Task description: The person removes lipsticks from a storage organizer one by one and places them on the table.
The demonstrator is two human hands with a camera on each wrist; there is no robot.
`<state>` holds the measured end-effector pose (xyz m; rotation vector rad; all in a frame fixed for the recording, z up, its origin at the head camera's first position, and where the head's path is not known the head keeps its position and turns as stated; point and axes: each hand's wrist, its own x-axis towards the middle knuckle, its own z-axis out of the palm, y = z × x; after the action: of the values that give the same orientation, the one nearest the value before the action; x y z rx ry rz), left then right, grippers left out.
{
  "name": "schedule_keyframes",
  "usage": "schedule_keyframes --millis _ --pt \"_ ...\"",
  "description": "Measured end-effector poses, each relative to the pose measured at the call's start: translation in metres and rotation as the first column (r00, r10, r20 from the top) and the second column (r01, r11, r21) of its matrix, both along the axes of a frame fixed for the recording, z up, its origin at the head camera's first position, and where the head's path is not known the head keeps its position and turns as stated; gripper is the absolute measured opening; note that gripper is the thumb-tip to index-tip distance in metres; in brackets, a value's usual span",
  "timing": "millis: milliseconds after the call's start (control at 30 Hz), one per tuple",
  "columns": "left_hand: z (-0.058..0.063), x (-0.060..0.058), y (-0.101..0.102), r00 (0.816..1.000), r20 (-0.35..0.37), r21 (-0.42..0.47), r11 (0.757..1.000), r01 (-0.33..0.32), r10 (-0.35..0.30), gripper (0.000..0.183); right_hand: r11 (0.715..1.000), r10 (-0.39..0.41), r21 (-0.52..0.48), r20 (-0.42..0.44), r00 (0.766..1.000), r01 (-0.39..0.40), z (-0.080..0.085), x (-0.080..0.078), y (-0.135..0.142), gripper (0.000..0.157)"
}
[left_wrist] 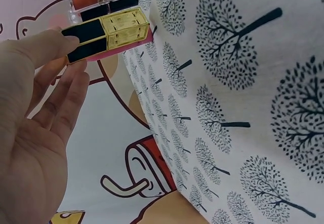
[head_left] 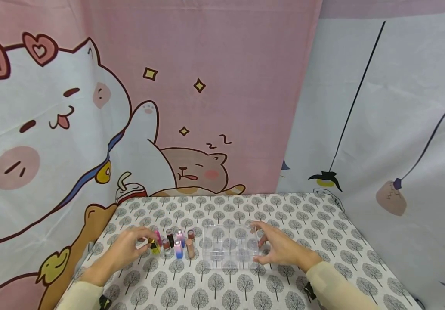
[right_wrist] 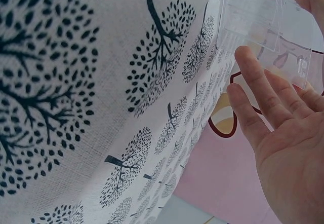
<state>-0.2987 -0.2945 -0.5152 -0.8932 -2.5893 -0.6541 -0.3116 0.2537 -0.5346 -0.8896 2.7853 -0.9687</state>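
Note:
In the head view my left hand (head_left: 129, 245) is at the left end of a small group of lipsticks. Its thumb and fingers pinch the black end of a black-and-gold lipstick (left_wrist: 106, 35), whose gold end is close to the tablecloth. Right behind that one stands a pink lipstick (head_left: 157, 236). On the other side, my right hand (head_left: 280, 246) spans the right end of a clear compartment box (head_left: 230, 246), thumb at the near corner and fingers at the far one. Through the clear plastic (right_wrist: 253, 16) some of those fingers show in the right wrist view.
Between the hands stand several more lip products: a black tube (head_left: 170, 237), a pink-and-blue one (head_left: 178, 249), a rose-gold one (head_left: 190, 248). The tree-print tablecloth (head_left: 215, 282) runs back to a cartoon curtain (head_left: 238, 107), with another curtain (head_left: 400, 129) at right.

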Motion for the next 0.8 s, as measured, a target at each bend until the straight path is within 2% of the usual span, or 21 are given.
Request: schedule_keyframes --millis 333,800 --pt "-0.0032 -0.0019 0.0012 0.999 0.030 -0.021 1.000 -0.009 0.010 0.044 1.000 -0.011 0.004 0.012 1.000 0.011 -0.0008 -0.0013 -0.0002 0.118" --pt "-0.0072 -0.0045 0.0027 0.999 0.029 -0.006 0.999 -0.034 0.034 0.040 1.000 0.000 0.000 0.004 1.000 0.000 -0.0028 -0.0021 0.0009 0.116"
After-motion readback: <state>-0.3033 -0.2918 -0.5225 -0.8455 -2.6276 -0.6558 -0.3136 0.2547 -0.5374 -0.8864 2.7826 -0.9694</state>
